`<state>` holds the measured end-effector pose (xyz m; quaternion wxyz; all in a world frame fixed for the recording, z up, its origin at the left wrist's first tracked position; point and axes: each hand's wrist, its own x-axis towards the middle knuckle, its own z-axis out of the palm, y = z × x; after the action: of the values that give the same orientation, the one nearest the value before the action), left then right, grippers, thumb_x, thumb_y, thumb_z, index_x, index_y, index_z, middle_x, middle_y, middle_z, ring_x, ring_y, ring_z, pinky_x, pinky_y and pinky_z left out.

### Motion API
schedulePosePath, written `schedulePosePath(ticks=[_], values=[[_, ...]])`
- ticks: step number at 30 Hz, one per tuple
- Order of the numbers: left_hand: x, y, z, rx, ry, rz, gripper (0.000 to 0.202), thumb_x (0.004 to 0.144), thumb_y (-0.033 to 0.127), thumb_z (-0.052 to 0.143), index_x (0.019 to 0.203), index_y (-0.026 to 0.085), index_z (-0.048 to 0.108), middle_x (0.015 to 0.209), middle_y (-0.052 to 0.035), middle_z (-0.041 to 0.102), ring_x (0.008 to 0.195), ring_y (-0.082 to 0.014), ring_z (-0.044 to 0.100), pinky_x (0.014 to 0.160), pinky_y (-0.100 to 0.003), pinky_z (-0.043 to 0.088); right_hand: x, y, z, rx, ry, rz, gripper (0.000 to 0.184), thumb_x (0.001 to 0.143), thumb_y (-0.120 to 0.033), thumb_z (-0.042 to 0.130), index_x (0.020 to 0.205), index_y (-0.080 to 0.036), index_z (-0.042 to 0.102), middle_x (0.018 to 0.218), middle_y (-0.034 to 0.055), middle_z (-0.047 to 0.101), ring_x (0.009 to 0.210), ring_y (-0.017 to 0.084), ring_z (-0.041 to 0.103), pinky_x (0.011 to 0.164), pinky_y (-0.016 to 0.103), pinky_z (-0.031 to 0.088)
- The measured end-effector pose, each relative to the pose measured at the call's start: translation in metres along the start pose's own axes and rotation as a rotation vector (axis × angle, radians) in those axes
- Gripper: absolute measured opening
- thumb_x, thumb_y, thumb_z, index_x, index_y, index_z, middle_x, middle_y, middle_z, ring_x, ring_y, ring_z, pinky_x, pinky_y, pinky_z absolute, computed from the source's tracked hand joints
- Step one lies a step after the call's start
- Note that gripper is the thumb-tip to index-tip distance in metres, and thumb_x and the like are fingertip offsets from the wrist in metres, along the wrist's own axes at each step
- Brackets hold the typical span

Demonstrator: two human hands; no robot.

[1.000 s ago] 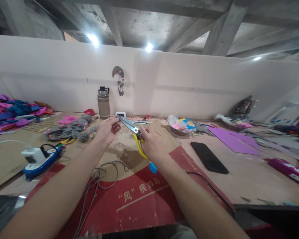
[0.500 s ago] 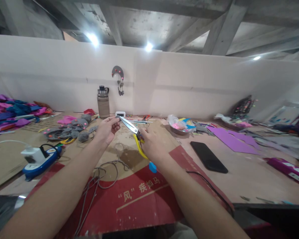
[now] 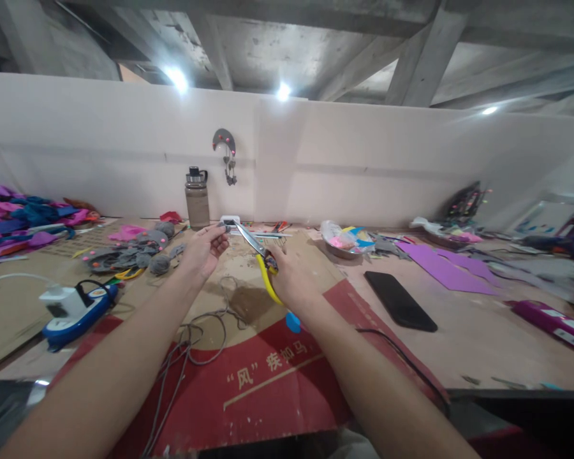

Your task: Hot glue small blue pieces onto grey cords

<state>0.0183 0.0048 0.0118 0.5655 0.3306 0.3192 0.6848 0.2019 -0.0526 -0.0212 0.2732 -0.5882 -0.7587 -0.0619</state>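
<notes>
My right hand (image 3: pixel 289 274) grips yellow-handled scissors (image 3: pixel 256 252), blades pointing up and left toward my left hand. My left hand (image 3: pixel 205 245) is raised above the table with fingers pinched on a small grey piece (image 3: pixel 221 225) right at the blade tips. Both hands hover over a cardboard sheet (image 3: pixel 249 357) with a red printed band. A tangle of grey cord (image 3: pixel 196 335) lies on the cardboard beneath my left forearm.
A black phone (image 3: pixel 400 310) lies right of my right hand. A water bottle (image 3: pixel 198 199) stands by the white back wall. Grey felt pieces (image 3: pixel 134 252), a blue-white charger (image 3: pixel 74 305), purple sheets (image 3: pixel 442 268), a bowl of scraps (image 3: pixel 347 241) and a fabric pile (image 3: pixel 23 220) surround the workspace.
The scissor blades have tilted slightly steeper and closed toward the piece pinched in my left hand. Both hands stay almost where they were.
</notes>
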Motion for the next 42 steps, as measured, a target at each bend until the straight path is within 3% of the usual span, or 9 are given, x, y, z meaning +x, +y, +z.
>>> schedulePosePath(ticks=[13,23,32,42], values=[[-0.001,-0.002,0.001,-0.058,-0.002,-0.021,0.009,0.068,0.001,0.059,0.069,0.010,0.060,0.055,-0.0010,0.059,0.049,-0.0060,0.055,0.049,-0.015,0.049,-0.003,-0.005,-0.009,-0.178,0.003,-0.039,0.036,0.085,-0.022,0.041,0.121,-0.028,0.044,0.110,0.0087,0.051,0.091,0.020,0.052,0.064,0.026,0.039],[-0.002,-0.003,0.002,-0.040,-0.006,-0.017,0.010,0.067,0.000,0.058,0.066,0.010,0.059,0.054,-0.0012,0.058,0.048,-0.0060,0.054,0.049,-0.015,0.049,-0.002,-0.005,-0.012,-0.249,0.005,-0.072,0.048,0.083,-0.015,0.041,0.129,-0.026,0.039,0.114,0.0101,0.051,0.099,0.022,0.049,0.077,0.030,0.041],[-0.004,-0.001,0.003,-0.032,0.015,-0.045,0.011,0.069,0.000,0.058,0.067,0.011,0.058,0.054,-0.0002,0.058,0.048,-0.0052,0.054,0.050,-0.014,0.048,-0.002,-0.003,-0.011,-0.250,-0.006,-0.093,0.051,0.083,-0.012,0.040,0.132,-0.026,0.036,0.114,0.0094,0.051,0.096,0.021,0.050,0.076,0.031,0.041],[-0.001,-0.003,0.002,-0.038,0.014,-0.053,0.010,0.068,0.001,0.059,0.065,0.010,0.058,0.054,-0.0011,0.059,0.048,-0.0055,0.054,0.049,-0.014,0.049,-0.003,-0.004,-0.010,-0.213,-0.033,-0.041,0.040,0.084,-0.013,0.040,0.121,-0.027,0.044,0.108,0.0077,0.055,0.091,0.020,0.054,0.067,0.028,0.039]])
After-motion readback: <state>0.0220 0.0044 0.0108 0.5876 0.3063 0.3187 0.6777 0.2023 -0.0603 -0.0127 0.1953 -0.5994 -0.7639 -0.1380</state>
